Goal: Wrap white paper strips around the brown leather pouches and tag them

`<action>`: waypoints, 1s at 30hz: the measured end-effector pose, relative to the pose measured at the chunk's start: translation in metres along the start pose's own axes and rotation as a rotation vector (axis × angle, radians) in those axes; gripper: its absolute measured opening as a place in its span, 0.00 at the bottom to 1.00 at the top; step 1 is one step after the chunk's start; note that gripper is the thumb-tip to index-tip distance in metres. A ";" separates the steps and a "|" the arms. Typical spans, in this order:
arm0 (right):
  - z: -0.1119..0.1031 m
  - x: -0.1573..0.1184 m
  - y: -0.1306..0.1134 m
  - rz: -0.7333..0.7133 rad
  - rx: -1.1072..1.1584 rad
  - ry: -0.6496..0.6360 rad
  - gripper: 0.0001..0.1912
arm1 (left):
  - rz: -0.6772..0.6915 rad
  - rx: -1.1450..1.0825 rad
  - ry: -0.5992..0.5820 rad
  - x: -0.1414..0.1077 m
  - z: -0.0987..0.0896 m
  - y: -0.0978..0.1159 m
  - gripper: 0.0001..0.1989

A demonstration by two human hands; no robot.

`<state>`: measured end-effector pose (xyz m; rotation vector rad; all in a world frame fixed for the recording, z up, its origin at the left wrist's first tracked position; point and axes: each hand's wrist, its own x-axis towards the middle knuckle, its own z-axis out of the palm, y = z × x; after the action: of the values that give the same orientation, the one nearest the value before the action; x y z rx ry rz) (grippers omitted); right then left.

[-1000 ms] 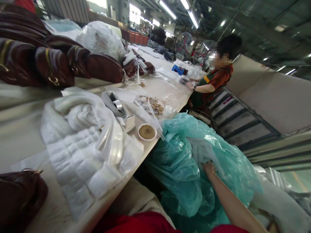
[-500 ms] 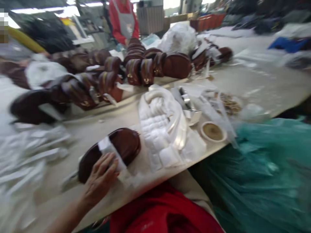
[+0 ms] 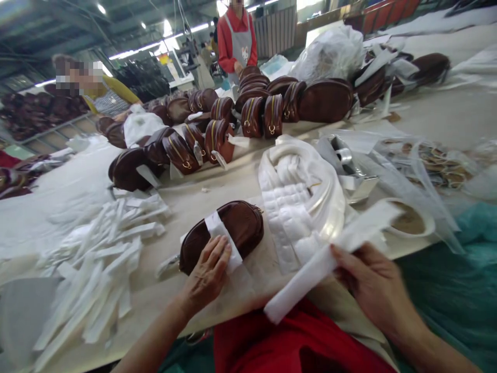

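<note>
A dark brown leather pouch (image 3: 243,228) lies on the table with a white paper strip (image 3: 217,225) across its middle. My left hand (image 3: 207,272) rests on the strip and the pouch's near side, its fingers stretched out flat and its thumb mostly hidden. At the table's front edge, my right hand (image 3: 365,274) pinches a long white strip (image 3: 310,280) between thumb and fingers. That strip is held up at a slant, its upper end overlapping a roll of tape (image 3: 427,228). White padded wraps (image 3: 283,223) lie between the two hands.
Loose white strips (image 3: 104,248) are heaped on the left. Behind stand several brown pouches (image 3: 272,116) and a bulging plastic bag (image 3: 330,52). A metal tape dispenser (image 3: 363,189) and tangled rings (image 3: 442,168) lie right. Two co-workers stand across the table; a green plastic sheet (image 3: 462,290) hangs low right.
My right hand has come into view with a white strip in it. My left hand stays on the pouch. The whole view has shifted, showing more of the left side and a second co-worker.
</note>
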<state>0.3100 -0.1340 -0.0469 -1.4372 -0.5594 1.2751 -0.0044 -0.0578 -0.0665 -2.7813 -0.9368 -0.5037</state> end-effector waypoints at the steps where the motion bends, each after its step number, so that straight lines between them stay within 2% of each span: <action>1: 0.017 0.001 0.001 0.051 0.026 -0.075 0.20 | -0.001 0.006 0.021 0.000 0.001 0.000 0.33; 4: 0.066 0.007 0.011 0.218 0.070 -0.293 0.20 | -0.010 0.010 0.062 0.003 0.001 0.002 0.31; 6: 0.091 0.011 0.019 0.273 0.068 -0.348 0.17 | -0.020 0.004 0.069 0.004 0.000 0.003 0.30; 9: 0.112 0.013 0.027 0.325 0.083 -0.366 0.09 | -0.031 -0.017 0.090 0.004 0.001 0.002 0.28; 13: 0.126 0.015 0.031 0.362 0.121 -0.325 0.03 | -0.059 -0.110 0.125 0.005 -0.001 -0.002 0.25; 20: 0.147 0.023 0.028 0.358 0.172 -0.228 0.05 | -0.099 -0.230 0.088 0.016 -0.018 -0.010 0.19; 30: 0.160 0.025 0.032 0.345 0.170 -0.218 0.02 | -0.115 -0.252 0.056 0.015 -0.018 -0.001 0.25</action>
<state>0.1640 -0.0580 -0.0605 -1.2955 -0.3426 1.7250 0.0017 -0.0533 -0.0440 -2.9257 -1.0953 -0.7620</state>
